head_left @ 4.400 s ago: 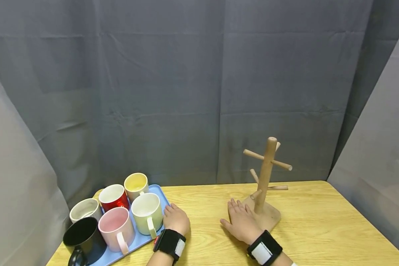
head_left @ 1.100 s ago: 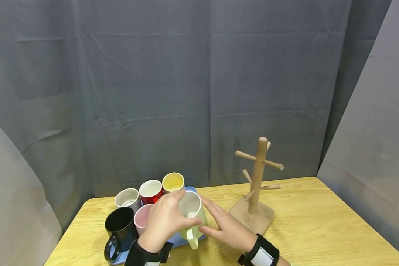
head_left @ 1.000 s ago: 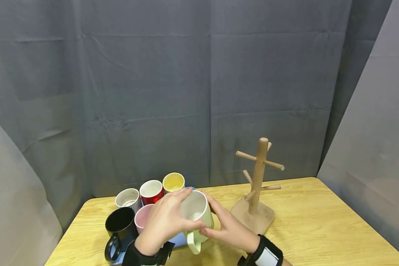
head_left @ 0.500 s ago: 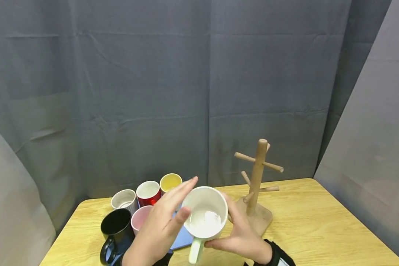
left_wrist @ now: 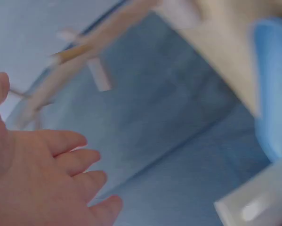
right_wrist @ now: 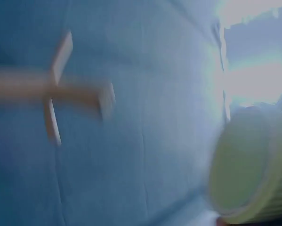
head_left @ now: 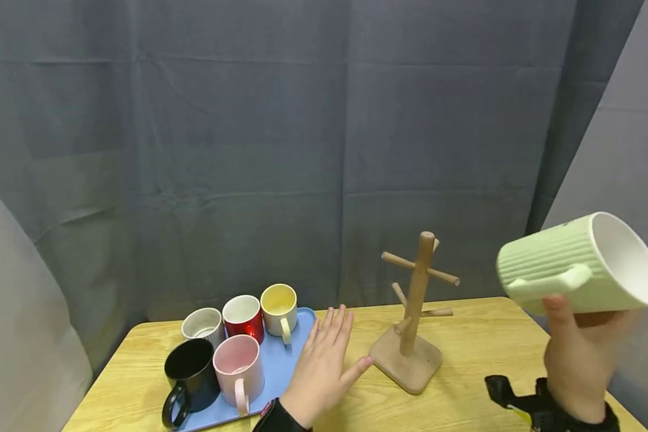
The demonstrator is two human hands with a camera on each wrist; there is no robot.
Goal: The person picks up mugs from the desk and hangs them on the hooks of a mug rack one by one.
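A ribbed pale green mug [head_left: 551, 264] is held up on the right by my right hand [head_left: 585, 354]. It lies tilted on its side, mouth to the right, handle facing me, with the thumb near the handle. Its base shows blurred in the right wrist view, where the mug [right_wrist: 244, 165] hides nearly all of the hand. My left hand [head_left: 321, 366] holds nothing, fingers spread, between the blue tray [head_left: 281, 360] and a wooden mug tree [head_left: 417, 294]. The left wrist view shows that hand [left_wrist: 46, 174] with straight fingers.
On the tray stand a black mug [head_left: 194, 384], a pink mug [head_left: 248, 372], a red mug [head_left: 251, 327], a yellow-lined mug [head_left: 275, 315] and a grey-white mug [head_left: 214, 333]. The mug tree's several pegs stick out bare. A grey cloth [head_left: 248, 150] hangs behind the wooden table [head_left: 475, 348].
My right hand has lifted the green mug off the tray and swung it right, past the mug tree, tipping it sideways. My left hand has come away from the mug.
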